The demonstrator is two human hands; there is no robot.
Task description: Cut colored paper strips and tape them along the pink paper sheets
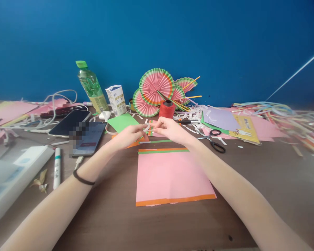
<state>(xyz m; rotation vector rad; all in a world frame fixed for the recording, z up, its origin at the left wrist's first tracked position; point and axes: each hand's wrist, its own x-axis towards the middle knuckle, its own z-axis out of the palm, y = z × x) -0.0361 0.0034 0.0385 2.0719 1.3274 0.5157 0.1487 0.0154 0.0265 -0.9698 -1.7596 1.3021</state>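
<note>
My left hand point(129, 135) and my right hand point(170, 129) meet above the table beyond a pink paper sheet point(172, 176) with orange and green edge strips. Both pinch a thin white strip point(146, 127) between their fingertips, fingers closed on it. A folded pink, green and orange paper piece point(152, 132) lies just under the hands. A green paper sheet point(121, 122) and a red thread spool point(166, 109) sit just behind them. A black band circles my left wrist.
Watermelon-style paper fans point(155, 89) lean on the blue wall. Black scissors point(215, 139), two phones point(78, 130), a green bottle point(91, 85), a small carton point(116, 99), a white marker point(57, 167), cables and scattered paper strips point(277, 111) surround the work area.
</note>
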